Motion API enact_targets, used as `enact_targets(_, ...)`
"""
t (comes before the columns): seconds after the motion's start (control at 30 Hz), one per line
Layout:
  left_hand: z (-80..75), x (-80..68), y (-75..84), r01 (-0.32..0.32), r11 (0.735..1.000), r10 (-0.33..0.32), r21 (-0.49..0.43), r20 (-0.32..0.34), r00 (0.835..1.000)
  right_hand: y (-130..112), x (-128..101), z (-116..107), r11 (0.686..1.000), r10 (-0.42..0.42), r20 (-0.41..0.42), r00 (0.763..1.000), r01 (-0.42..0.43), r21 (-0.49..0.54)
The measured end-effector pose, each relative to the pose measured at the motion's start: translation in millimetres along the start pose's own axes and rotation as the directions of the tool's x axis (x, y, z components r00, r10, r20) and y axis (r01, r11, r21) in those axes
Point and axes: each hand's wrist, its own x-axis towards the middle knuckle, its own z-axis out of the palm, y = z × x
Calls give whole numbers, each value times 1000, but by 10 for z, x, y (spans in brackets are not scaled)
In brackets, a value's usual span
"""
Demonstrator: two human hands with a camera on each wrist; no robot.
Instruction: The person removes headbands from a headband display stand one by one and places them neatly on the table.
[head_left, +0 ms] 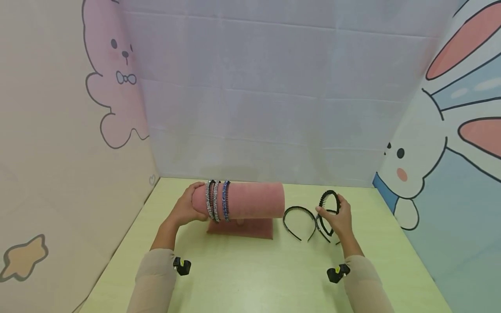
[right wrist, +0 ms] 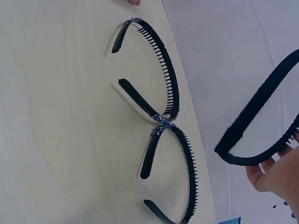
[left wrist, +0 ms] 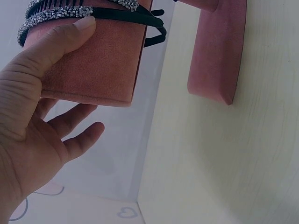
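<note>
A pink velvet roll (head_left: 250, 201) on a pink base (head_left: 242, 228) carries three headbands (head_left: 217, 201) near its left end, silver, black and blue. My left hand (head_left: 187, 209) grips that left end; in the left wrist view the thumb (left wrist: 60, 39) lies on the roll (left wrist: 98, 65) just beside a glittery band (left wrist: 51, 15), with the fingers below. My right hand (head_left: 339, 217) holds a black toothed headband (head_left: 328, 196) lifted off the table, also visible as a black arc (right wrist: 254, 112) in the right wrist view.
Two more black toothed headbands lie on the pale green table (head_left: 250, 274), one (head_left: 299, 219) right of the stand and one (head_left: 323, 228) under my right hand; they touch end to end (right wrist: 164, 70) (right wrist: 189, 175). Cartoon-printed walls close in the left, back and right.
</note>
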Motion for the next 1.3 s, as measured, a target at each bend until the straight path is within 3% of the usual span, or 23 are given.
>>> enact_targets(0.27,-2,0,5,10,1000,-10,-4,-1,1000,136,-26,-82,999,32,-38,999,-33,-41)
enact_targets(0.83,0,-7,18,-50,999,50,0,-11,999,431,-33,-283,982,86,-140,986,-108,-156)
enact_targets(1.3,5,-7,0,-46,999,46,1,-14,999,697,-81,-537,918,218,-190,957,-267,-293)
